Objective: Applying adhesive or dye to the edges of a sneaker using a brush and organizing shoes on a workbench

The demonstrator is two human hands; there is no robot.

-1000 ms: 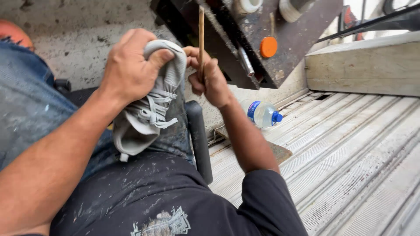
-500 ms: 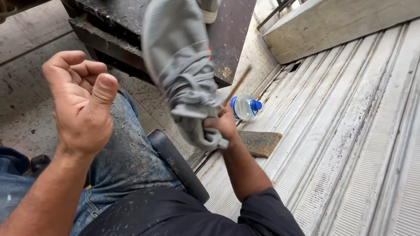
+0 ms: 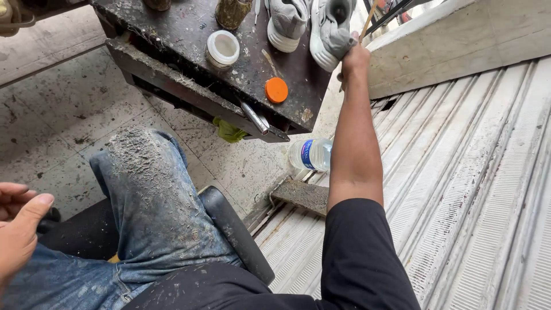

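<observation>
Corrugated white metal shutter flooring (image 3: 476,189) fills the view from three to five o'clock, and speckled pale concrete floor (image 3: 63,120) lies from nine to eleven. Your blue denim trouser leg caked in dried grit (image 3: 155,201) runs up from six o'clock, resting over a black padded seat edge (image 3: 235,232). At twelve o'clock stands the dark, stained table (image 3: 189,34), its top scratched and spattered.

Your right hand (image 3: 354,57) reaches out at one o'clock, at the table's far corner, its grip pinched on the heel of a grey fabric sneaker with a white sole (image 3: 331,31); a thin wooden stick (image 3: 367,20) rises out of the same fist. That sneaker rests on the table, just beside a second grey sneaker (image 3: 287,20) at its left. Your left hand (image 3: 17,229) hangs at nine o'clock by your thigh, the grip loosely spread and holding nothing.

Below the table's edge, on the floor, lies a clear plastic water bottle with a blue label (image 3: 310,154), near a flat grey stone slab (image 3: 301,195). On the table sit a round white open jar (image 3: 222,49) and a small orange lid (image 3: 276,90), with a metal tool handle (image 3: 255,117) at the front edge.
</observation>
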